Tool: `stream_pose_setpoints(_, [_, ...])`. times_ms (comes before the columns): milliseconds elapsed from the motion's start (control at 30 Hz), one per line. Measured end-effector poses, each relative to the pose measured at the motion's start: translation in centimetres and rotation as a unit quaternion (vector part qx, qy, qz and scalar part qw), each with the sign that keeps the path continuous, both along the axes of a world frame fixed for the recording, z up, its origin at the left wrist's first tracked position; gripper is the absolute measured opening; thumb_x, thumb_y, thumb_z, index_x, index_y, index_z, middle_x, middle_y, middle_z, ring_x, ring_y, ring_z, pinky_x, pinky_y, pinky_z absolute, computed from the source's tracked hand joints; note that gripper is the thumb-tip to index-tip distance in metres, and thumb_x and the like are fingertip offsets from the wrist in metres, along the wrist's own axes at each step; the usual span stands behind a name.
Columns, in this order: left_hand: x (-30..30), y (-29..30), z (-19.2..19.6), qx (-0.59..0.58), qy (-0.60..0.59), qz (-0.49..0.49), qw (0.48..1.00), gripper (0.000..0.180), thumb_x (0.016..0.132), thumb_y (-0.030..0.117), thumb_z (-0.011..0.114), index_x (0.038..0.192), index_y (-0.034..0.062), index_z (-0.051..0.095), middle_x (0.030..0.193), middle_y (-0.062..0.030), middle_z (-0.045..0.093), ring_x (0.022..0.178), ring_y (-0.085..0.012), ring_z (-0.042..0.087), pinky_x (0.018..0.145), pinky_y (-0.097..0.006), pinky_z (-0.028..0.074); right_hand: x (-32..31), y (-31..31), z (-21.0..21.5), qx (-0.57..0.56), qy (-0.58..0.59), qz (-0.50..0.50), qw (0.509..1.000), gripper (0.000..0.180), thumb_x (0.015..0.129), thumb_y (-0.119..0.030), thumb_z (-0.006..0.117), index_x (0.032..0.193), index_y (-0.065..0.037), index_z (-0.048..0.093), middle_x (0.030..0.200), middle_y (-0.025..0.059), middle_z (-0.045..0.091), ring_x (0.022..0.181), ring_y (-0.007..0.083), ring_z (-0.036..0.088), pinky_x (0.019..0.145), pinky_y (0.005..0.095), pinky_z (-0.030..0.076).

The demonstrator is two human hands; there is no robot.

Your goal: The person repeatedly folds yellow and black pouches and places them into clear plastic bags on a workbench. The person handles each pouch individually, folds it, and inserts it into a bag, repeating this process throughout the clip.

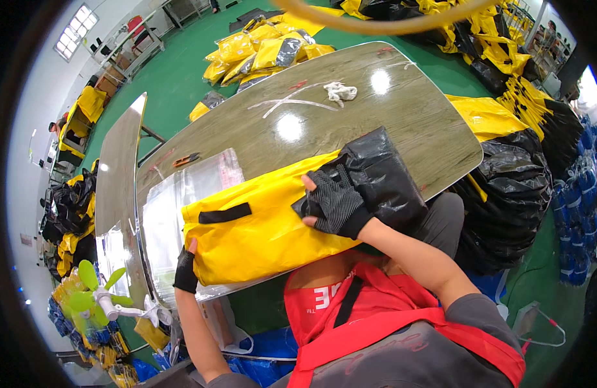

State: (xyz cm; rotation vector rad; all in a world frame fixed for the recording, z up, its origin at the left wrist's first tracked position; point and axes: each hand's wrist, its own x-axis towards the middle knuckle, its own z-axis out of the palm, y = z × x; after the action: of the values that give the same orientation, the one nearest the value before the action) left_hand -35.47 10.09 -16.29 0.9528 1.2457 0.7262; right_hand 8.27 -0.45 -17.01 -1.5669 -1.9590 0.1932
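Note:
A folded yellow and black garment (266,216) lies across the near edge of a wood-grain table (350,110). My right hand (334,200), in a black fingerless glove, presses flat on its top where yellow meets black. My left hand (186,268), also gloved, grips the garment's lower left corner. The garment rests partly on a stack of clear plastic bags (166,213). A black strap (224,213) lies across the yellow part.
A white string bundle (340,92) lies on the far table half. Packed yellow garments (266,52) are piled on the green floor beyond. Black and yellow piles (505,187) stand to the right. A small green fan (98,294) sits at lower left.

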Motion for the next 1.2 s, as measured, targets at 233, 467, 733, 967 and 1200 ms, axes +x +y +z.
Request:
stream_pose_setpoints(233, [0.6, -1.5, 4.0, 0.064, 0.046, -0.12, 0.99, 0.066, 0.093, 0.036, 0.058, 0.144, 0.0039, 0.031, 0.139, -0.0083, 0.045, 0.128, -0.0216, 0.042, 0.105, -0.034, 0.036, -8.1, 3.4, -2.8, -0.131, -0.187, -0.102, 0.968, 0.055, 0.092, -0.05, 0.04, 0.144, -0.03, 0.037, 0.154, 0.0071, 0.027, 0.143, 0.0414, 0.008, 0.102, 0.0741, -0.004])
stream_pose_setpoints(467, [11.5, -6.1, 13.1, 0.02, -0.221, -0.033, 0.974, 0.058, 0.084, 0.021, 0.065, 0.132, -0.0028, 0.043, 0.125, -0.0141, 0.057, 0.112, -0.028, 0.057, 0.099, -0.04, 0.045, -5.6, 0.4, -2.8, -0.1, -0.16, 0.009, 0.982, 0.041, 0.096, -0.032, 0.036, 0.133, -0.025, 0.05, 0.149, 0.0055, 0.036, 0.142, 0.0381, 0.017, 0.107, 0.0698, -0.001])
stream_pose_setpoints(733, [43.3, -6.3, 1.1, 0.14, -0.093, -0.177, 0.97, 0.082, 0.091, 0.018, 0.064, 0.147, -0.0033, 0.009, 0.086, -0.0061, 0.057, 0.072, -0.0106, 0.053, 0.06, -0.027, 0.046, -5.7, -3.8, -3.8, -0.087, -0.151, 0.008, 0.985, 0.043, 0.096, -0.027, 0.037, 0.137, -0.016, 0.045, 0.147, 0.0098, 0.037, 0.14, 0.0332, 0.025, 0.111, 0.0531, 0.011])
stream_pose_setpoints(967, [45.3, -6.1, 0.4, 0.651, 0.3, -0.263, 0.645, 0.05, 0.094, 0.035, 0.05, 0.13, -0.0002, 0.049, 0.083, -0.0194, 0.061, 0.069, -0.0342, 0.06, 0.06, -0.042, 0.048, -1.8, -11.3, -6.5, -0.096, -0.032, -0.048, 0.994, 0.045, 0.096, -0.023, 0.039, 0.139, -0.009, 0.041, 0.146, 0.0138, 0.037, 0.138, 0.0318, 0.029, 0.113, 0.0394, 0.021])
stream_pose_setpoints(1200, [46.7, -3.6, 2.7, 0.703, 0.368, -0.369, 0.484, 0.047, 0.09, 0.039, 0.046, 0.12, 0.0045, 0.059, 0.11, -0.0193, 0.057, 0.102, -0.0363, 0.048, 0.094, -0.05, 0.033, 9.3, -12.5, 8.4, -0.037, 0.031, -0.08, 0.996, 0.043, 0.085, -0.027, 0.057, 0.126, -0.015, 0.056, 0.104, 0.0169, 0.063, 0.088, 0.0327, 0.063, 0.077, 0.0463, 0.051])
